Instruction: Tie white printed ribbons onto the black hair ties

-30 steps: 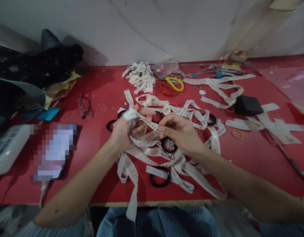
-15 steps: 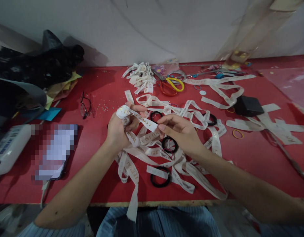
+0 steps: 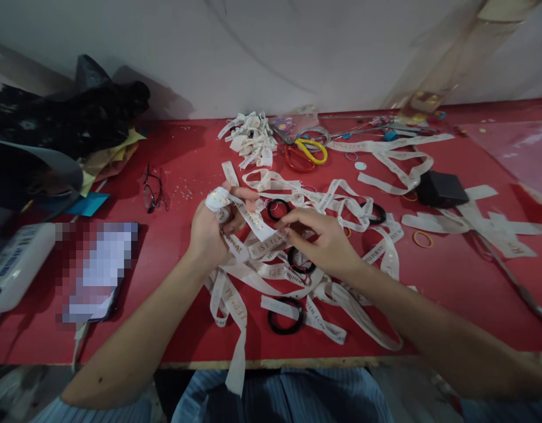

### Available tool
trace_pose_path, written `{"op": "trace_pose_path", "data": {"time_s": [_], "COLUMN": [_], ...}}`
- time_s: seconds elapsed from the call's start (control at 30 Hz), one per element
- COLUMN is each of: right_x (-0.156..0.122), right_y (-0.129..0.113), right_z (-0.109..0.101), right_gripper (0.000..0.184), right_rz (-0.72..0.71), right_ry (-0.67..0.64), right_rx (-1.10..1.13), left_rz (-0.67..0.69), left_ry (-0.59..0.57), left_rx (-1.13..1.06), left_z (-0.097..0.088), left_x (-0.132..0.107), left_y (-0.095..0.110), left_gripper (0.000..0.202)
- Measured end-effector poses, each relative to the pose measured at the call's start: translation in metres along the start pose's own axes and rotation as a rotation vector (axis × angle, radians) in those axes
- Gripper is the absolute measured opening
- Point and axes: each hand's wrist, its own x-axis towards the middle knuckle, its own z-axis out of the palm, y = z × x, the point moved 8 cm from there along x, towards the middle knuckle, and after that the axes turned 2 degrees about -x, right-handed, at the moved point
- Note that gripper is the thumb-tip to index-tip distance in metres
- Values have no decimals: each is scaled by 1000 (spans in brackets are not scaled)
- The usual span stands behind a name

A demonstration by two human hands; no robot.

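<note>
A white printed ribbon (image 3: 254, 223) with gold lettering is wound over the thumb of my left hand (image 3: 209, 232), whose fingers curl around it. Its free end stretches right, toward my right hand (image 3: 326, 241). There thumb and forefinger pinch together at the ribbon's tip; the exact contact is too small to see clearly. Under both hands lie tangled lengths of printed ribbon (image 3: 279, 286). Among them are black rings, one (image 3: 279, 210) between my hands and another (image 3: 285, 315) nearer the table edge. A third black ring (image 3: 299, 259) is partly covered by my right hand.
Scissors (image 3: 312, 151) with red and yellow handles lie beside a pile of short ribbon pieces (image 3: 252, 138). Left are eyeglasses (image 3: 152, 189) and a phone (image 3: 101, 270). A black block (image 3: 442, 189) rests on ribbons at right. A wall closes the red table (image 3: 182, 329) behind.
The ribbon's stretched end has tilted slightly downward, and its face has turned. My right hand has shifted a little, its fingertips now just beyond the ribbon's tip. My left hand stays nearly still.
</note>
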Motion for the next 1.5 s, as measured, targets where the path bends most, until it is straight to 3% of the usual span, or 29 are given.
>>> {"op": "trace_pose_path", "data": {"time_s": [0.17,0.43,0.63,0.77,0.97,1.27,1.5], "right_x": [-2,3,5,4,5,1,4], "right_y": [-4,-8,3,8,4,-7,-10], "right_z": [15,7,21,28,26,14,8], "right_gripper": [11,18,42,43,40,24,25], "right_rz": [-85,-231,-235,-219,-243,-278,-322], "right_ry": [-240,-96,-213,-270,-234,-59,-10], "right_rx": [50,-314,-576,-640,-641,-501,-487], "left_rz": [0,10,-5,-14,-14,-3,-11], "left_ry": [14,6,12,7,-20,-11,-21], "left_rx": [-33,-39,-19,-27,-32,-19,-18], "left_z": [0,-1,2,2,5,4,7], "left_x": [0,-2,-3,-2,-2,-2,-3], "left_y": [0,-1,-3,-5,-4,-3,-3], "left_gripper": [39,35,36,35,37,36,35]}}
